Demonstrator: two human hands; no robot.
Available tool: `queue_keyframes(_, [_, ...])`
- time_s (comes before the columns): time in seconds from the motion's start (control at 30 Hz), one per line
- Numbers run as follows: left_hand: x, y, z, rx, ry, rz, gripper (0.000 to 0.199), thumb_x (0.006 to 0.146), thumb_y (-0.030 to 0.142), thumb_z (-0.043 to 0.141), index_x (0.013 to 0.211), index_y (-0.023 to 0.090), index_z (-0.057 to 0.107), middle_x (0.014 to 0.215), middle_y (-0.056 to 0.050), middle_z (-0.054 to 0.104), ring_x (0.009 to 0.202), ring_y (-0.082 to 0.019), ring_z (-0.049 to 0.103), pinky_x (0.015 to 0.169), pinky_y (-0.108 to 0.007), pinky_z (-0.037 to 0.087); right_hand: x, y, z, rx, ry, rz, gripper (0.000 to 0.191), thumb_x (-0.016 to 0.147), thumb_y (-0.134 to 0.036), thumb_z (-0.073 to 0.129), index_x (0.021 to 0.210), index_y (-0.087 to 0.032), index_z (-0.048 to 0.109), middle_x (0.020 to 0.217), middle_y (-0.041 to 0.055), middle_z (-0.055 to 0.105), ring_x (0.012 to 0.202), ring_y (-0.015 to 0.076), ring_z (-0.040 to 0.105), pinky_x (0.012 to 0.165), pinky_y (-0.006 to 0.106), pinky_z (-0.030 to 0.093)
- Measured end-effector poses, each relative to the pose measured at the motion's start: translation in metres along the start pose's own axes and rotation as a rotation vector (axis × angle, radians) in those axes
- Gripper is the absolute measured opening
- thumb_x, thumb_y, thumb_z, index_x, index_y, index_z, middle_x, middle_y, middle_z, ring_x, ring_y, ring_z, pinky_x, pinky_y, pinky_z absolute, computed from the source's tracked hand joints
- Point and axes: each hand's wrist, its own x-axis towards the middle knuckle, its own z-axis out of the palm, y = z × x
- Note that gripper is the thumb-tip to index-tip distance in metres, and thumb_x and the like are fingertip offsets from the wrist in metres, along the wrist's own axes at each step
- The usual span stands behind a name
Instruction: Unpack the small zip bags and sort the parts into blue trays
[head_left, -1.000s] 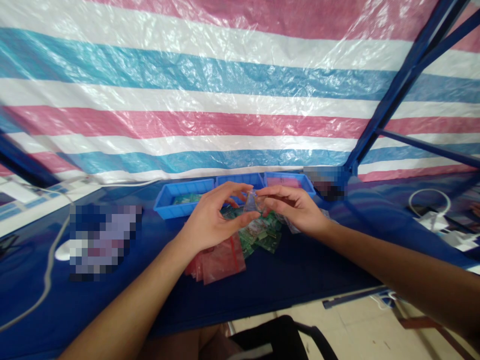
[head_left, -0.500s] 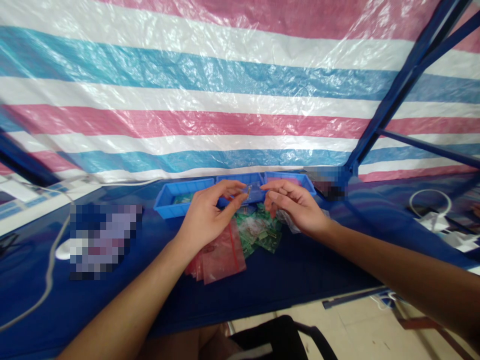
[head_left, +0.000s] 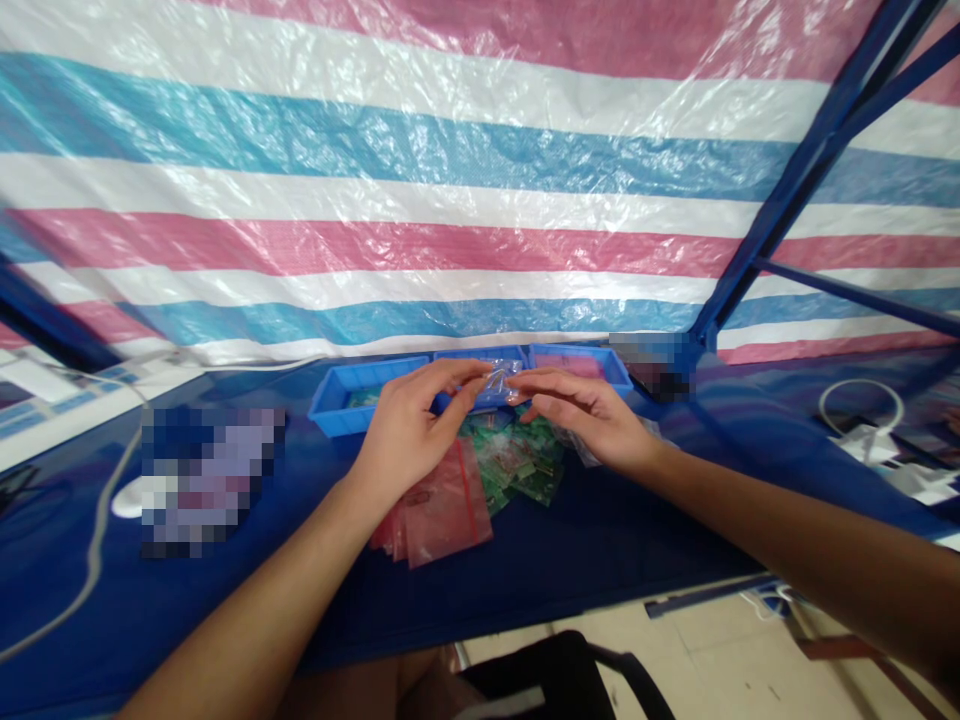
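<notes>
Between my hands is a small clear plastic bag [head_left: 501, 380], crinkled and shiny, held up in front of the middle blue bin. My left hand [head_left: 420, 415] pinches its left side between thumb and fingers. On the other side, my right hand [head_left: 589, 410] has its fingers closed at the bag's right edge. What the bag contains, if anything, I cannot make out. Below the hands lies a pile of green circuit boards [head_left: 525, 465], some in clear plastic. Pink zip bags [head_left: 448, 515] lie stacked beside the pile, under my left wrist.
Three blue bins stand in a row: a left bin [head_left: 337, 405] with green pieces, a middle bin [head_left: 480, 354] and a right bin [head_left: 611, 365] with pink content. A cable [head_left: 101, 530] runs along the left. A striped sheet [head_left: 450, 240] hangs behind the table.
My right hand has moved left to the clear bag, closing the gap between my hands. The bag now shows more crumpled and shiny. The things on the table have not moved.
</notes>
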Motion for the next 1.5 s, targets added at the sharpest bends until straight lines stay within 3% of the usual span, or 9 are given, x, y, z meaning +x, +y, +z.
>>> queue_keyframes(0.13, [0.002,-0.002,-0.004,0.099,0.07,0.051,0.023,0.108,0.033,0.061,0.119,0.021,0.078,0.126,-0.008,0.079,0.107,-0.024,0.075,0.097,-0.036,0.059,0.002,0.003,-0.001,0.059,0.068,-0.009,0.044,0.094,-0.055,0.083,0.133,-0.036,0.078,0.144,0.0054,0.07,0.131,0.0279,0.071,0.104,0.041,0.065])
queue_keyframes(0.43, [0.002,-0.017,-0.002,0.274,-0.117,0.05,0.024,0.106,0.024,0.055,0.115,0.02,0.077,0.126,-0.01,0.075,0.119,-0.029,0.071,0.113,-0.046,0.054,0.008,0.017,-0.008,0.212,0.047,0.104,0.053,0.095,-0.047,0.083,0.144,-0.031,0.073,0.146,0.0072,0.074,0.141,0.0343,0.067,0.103,0.047,0.066])
queue_keyframes(0.6, [0.001,-0.02,-0.002,0.316,-0.113,0.046,0.022,0.105,0.021,0.056,0.114,0.02,0.077,0.124,-0.01,0.074,0.119,-0.029,0.07,0.113,-0.046,0.054,0.007,0.013,-0.007,0.269,0.025,0.151,0.051,0.095,-0.046,0.083,0.142,-0.032,0.074,0.158,0.0054,0.066,0.145,0.0359,0.064,0.104,0.05,0.066])
queue_keyframes(0.7, [0.002,-0.017,-0.004,0.323,-0.084,0.051,0.024,0.108,0.024,0.055,0.118,0.018,0.076,0.121,-0.01,0.076,0.115,-0.028,0.071,0.11,-0.045,0.055,0.007,0.012,-0.007,0.241,0.03,0.14,0.051,0.096,-0.047,0.081,0.143,-0.031,0.073,0.148,0.0072,0.072,0.14,0.0341,0.067,0.102,0.048,0.066])
queue_keyframes(0.9, [0.001,-0.011,-0.006,0.281,-0.046,0.036,0.033,0.112,0.03,0.052,0.137,0.019,0.07,0.125,-0.01,0.075,0.109,-0.026,0.073,0.102,-0.041,0.058,0.006,0.013,-0.013,-0.335,0.014,-0.115,0.024,0.104,-0.043,0.071,0.114,-0.024,0.082,0.11,0.0083,0.081,0.094,0.0232,0.076,0.081,0.037,0.061])
queue_keyframes(1.0, [0.0,-0.012,-0.005,0.277,-0.056,0.028,0.033,0.111,0.03,0.053,0.139,0.019,0.069,0.124,-0.01,0.075,0.107,-0.025,0.073,0.099,-0.039,0.059,0.006,0.013,-0.017,-0.73,-0.073,-0.335,0.023,0.106,-0.033,0.064,0.098,-0.021,0.082,0.113,0.0109,0.08,0.102,0.0261,0.076,0.094,0.042,0.059])
queue_keyframes(1.1, [0.0,-0.014,-0.004,0.265,-0.063,0.023,0.033,0.11,0.03,0.054,0.139,0.02,0.069,0.123,-0.01,0.075,0.106,-0.026,0.074,0.097,-0.04,0.059,0.007,0.014,-0.021,-0.961,-0.133,-0.405,0.023,0.106,-0.03,0.064,0.097,-0.021,0.083,0.116,0.0117,0.081,0.109,0.0292,0.076,0.099,0.046,0.059])
queue_keyframes(1.3, [-0.001,-0.014,-0.004,0.253,-0.075,0.031,0.033,0.11,0.029,0.055,0.139,0.02,0.068,0.121,-0.009,0.075,0.107,-0.026,0.074,0.099,-0.04,0.059,0.005,0.015,-0.022,-1.084,-0.251,-0.45,0.024,0.108,-0.036,0.065,0.115,-0.024,0.085,0.121,0.0103,0.083,0.11,0.0286,0.076,0.098,0.045,0.061])
queue_keyframes(1.5, [0.0,-0.008,-0.003,0.206,-0.056,0.105,0.03,0.11,0.028,0.057,0.136,0.02,0.07,0.122,-0.009,0.077,0.108,-0.025,0.074,0.104,-0.04,0.058,0.004,0.005,-0.02,-0.88,-0.057,-0.529,0.025,0.109,-0.029,0.063,0.121,-0.025,0.084,0.119,0.0093,0.084,0.108,0.0272,0.078,0.1,0.045,0.062])
